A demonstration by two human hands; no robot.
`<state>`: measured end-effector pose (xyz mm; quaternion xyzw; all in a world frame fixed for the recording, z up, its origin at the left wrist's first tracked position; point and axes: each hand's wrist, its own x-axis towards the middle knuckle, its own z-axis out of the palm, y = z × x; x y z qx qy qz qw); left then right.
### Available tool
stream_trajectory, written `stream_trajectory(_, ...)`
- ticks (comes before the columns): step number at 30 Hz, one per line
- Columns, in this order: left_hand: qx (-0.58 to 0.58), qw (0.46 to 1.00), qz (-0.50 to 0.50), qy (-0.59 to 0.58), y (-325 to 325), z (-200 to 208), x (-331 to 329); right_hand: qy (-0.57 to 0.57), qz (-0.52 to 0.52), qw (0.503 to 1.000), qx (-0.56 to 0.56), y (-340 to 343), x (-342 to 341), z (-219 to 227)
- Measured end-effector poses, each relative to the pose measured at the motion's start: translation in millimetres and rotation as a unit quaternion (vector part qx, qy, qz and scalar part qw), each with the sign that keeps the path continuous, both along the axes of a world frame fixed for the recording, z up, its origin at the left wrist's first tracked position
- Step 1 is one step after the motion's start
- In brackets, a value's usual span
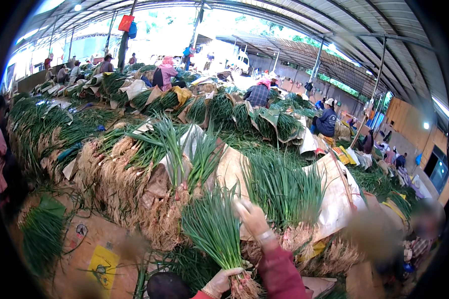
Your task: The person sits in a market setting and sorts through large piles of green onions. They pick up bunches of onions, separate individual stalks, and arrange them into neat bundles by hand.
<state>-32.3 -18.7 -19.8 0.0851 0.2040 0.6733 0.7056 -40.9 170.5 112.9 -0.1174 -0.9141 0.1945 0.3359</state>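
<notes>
My left hand, in a pale glove, is closed around a bunch of spring onions just above the roots. The bunch stands nearly upright, its green leaves fanning up and to the left, with pinkish bulbs and stringy roots at the bottom. My right hand, also gloved, is raised at the right edge of those leaves. Motion blurs its fingers, so their grip does not show. Just beyond it lies a large heap of spring onions, roots toward me.
Long piles of spring onions run along the left and middle, over tan sheets. A pale sack lies to the right. A loose bunch rests on the lower-left sheeting. A dark rounded object is beside my left wrist. People sit among the piles farther back.
</notes>
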Motion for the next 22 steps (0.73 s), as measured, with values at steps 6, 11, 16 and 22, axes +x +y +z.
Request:
stream_trajectory(6, -0.015, 1.0, 0.005, -0.007, -7.8, 8.3, 16.7, 0.011, -0.055, 0.742, -0.668, -65.1, 123.1, -135.6)
stream_trajectory(11, -0.003, 0.994, -0.098, -0.039, 2.7, -25.3, 14.2, -0.003, -0.072, 0.706, -0.705, -64.3, 134.1, -159.9)
stream_trajectory(16, 0.021, 0.995, -0.095, -0.017, 5.1, -47.5, 10.0, -0.154, -0.026, 0.968, -0.198, -45.8, 157.8, -185.6)
stream_trajectory(22, 0.067, 0.992, -0.053, 0.091, -5.1, 21.0, 18.3, -0.359, -0.192, 0.893, -0.194, -54.5, 207.2, -179.7)
